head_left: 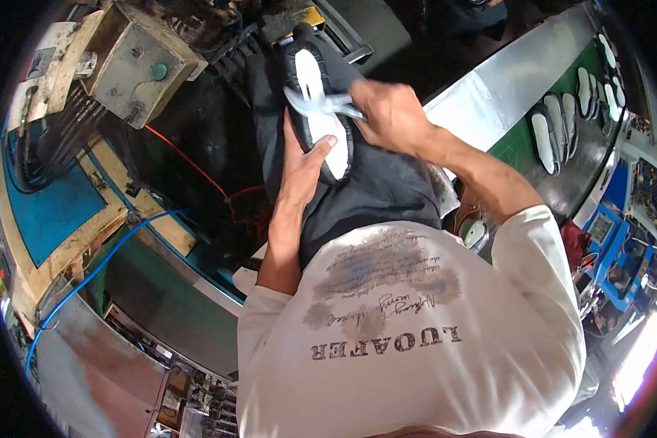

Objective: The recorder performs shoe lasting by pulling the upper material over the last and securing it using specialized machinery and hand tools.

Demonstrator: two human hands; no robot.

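Slipping is the main worry. The shoe point(320, 109) rests on the person's lap, on dark trousers point(376, 182), not on a flat surface, so it could roll or slide off if the hold gets loose. The left hand point(299, 169) is closed around the shoe's side from below, with the thumb pressed on the white bottom. The right hand point(390, 115) is shut tight on a pale tool point(321, 102) that looks like pliers or snips, and the tool's tip lies across the shoe. That tip sits near the left thumb, so a hard squeeze or a slip could nip the thumb or scratch the shoe. A pull that is too strong could also tug the shoe out of the left hand.

The shoe is black around the edge and white in the middle, long and narrow, with its bottom facing up. More shoes point(562, 124) like it lie in a row on the green belt point(591, 157) to the right, well apart from the hands.
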